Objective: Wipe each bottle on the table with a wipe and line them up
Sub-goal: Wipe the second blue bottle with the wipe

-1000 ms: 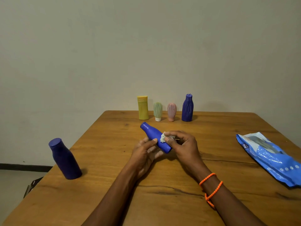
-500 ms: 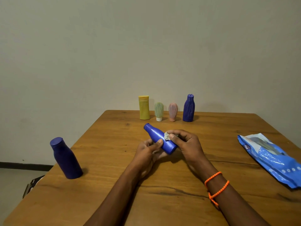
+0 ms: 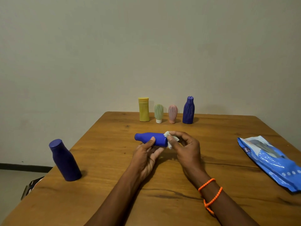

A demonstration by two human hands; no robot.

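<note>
Wiping is the job now. The left hand (image 3: 146, 154) holds the blue bottle (image 3: 151, 139) on its side, just above the table (image 3: 162, 201), thumb on top and fingers under. The right hand (image 3: 185, 149) pinches the wipe (image 3: 170, 140) against the bottle's flat bottom end. I think it helps to hold the bottle snug, turn it slowly, and rub all the way round.

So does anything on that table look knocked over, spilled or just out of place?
Nothing is spilled or damaged. The only stray is the dark blue bottle, standing alone near the table's left edge, far from the four bottles lined up at the back. The blue bottle lies sideways only because the left hand holds it while the right hand wipes its base.
</note>
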